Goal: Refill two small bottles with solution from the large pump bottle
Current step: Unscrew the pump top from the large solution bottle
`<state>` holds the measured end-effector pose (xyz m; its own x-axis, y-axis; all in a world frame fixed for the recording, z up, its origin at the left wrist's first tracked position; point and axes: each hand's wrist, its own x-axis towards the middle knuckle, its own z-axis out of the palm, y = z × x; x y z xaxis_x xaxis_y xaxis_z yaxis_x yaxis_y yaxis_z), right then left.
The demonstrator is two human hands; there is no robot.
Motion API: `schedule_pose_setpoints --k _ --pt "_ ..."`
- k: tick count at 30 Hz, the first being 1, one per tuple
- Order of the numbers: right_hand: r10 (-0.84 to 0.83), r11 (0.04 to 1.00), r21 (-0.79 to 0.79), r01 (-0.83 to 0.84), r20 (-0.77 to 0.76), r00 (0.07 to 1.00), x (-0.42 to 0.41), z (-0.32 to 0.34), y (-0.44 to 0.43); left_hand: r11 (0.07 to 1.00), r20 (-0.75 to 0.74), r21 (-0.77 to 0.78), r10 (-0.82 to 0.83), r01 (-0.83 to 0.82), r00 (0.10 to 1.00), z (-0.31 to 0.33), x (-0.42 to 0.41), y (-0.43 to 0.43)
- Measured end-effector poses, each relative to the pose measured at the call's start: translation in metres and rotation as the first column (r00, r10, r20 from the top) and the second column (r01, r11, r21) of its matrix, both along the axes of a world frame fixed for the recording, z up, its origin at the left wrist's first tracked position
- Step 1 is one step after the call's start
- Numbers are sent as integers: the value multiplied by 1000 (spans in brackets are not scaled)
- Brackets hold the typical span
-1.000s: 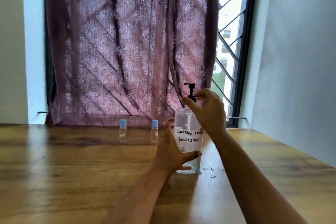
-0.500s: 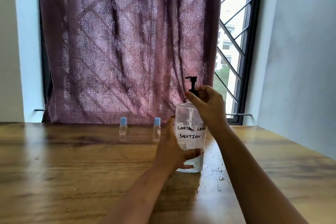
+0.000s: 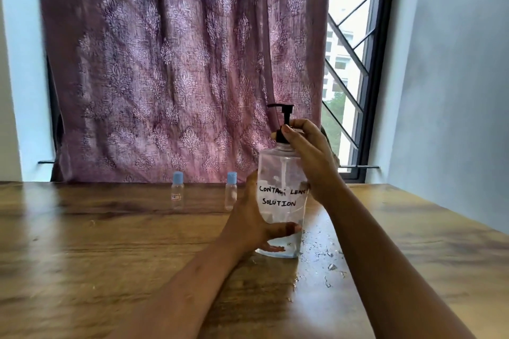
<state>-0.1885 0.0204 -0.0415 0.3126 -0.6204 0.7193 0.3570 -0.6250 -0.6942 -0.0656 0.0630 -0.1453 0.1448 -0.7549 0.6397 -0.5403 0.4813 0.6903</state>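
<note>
Left of the large pump bottle and farther back stand the left small bottle and, nearer to it, the right small bottle. Both are clear and upright with blue caps on; I cannot tell their contents. The left hand grips the pump bottle's lower side, thumb across the front. The pump bottle stands on the wooden table, a dip tube visible inside. The right hand pinches its black collar. Droplets lie just right of its base.

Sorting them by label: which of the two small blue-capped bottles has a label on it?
The left small bottle, farther from the pump bottle; a small label shows on its body. The right small bottle looks plain.
</note>
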Motion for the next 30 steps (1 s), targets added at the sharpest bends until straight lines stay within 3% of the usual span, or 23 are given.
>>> schedule_pose_setpoints --k 6,14,23,30 --pt "-158 985 -69 158 8 987 4 -3 5 999 18 -26 28 -27 999 0 -2 4" --pt "17 1000 7 -17 73 997 3 -5 1 1000 -12 22 -19 19 1000 1 -1 6" --pt "-229 966 -116 232 43 973 7 -8 5 999 -32 16 -30 31 999 1 -3 8" --pt "0 1000 0 0 101 995 4 -7 5 999 -51 22 -45 46 998 1 -2 7"
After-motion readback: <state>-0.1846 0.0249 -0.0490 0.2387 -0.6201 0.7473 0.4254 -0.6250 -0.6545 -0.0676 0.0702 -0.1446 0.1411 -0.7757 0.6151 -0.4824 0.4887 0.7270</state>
